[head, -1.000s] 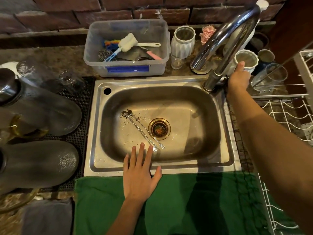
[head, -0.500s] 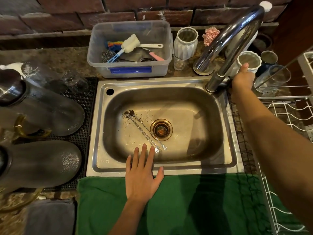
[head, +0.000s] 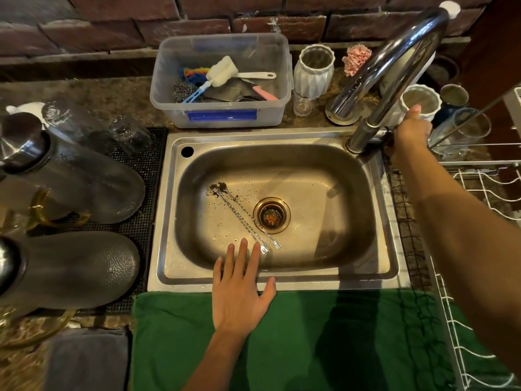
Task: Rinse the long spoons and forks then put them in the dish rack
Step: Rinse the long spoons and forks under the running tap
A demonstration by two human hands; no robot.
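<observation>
two long pieces of cutlery (head: 244,218) lying side by side on the bottom of the sink (head: 392,272), in the middle of the frame, just left of the drain (head: 271,215); dirty ends up-left among brown crumbs, small fork ends down-right. left hand (head: 239,292) flat and open at the lower centre, palm on the front rim, fingertips (head: 243,244) just beside the fork ends, holding nothing. right hand (head: 408,136) at the right of the frame, closed around the lever at the foot of the tap (head: 394,66), thumb up; not possible to tell how tight. no water visible from the spout. probably best to open the lever gently, then to pinch both handles together near the fork ends, lift them under the stream and turn them until the crumbs wash off. after that, across to the dish rack (head: 479,193) at the right edge.
</observation>
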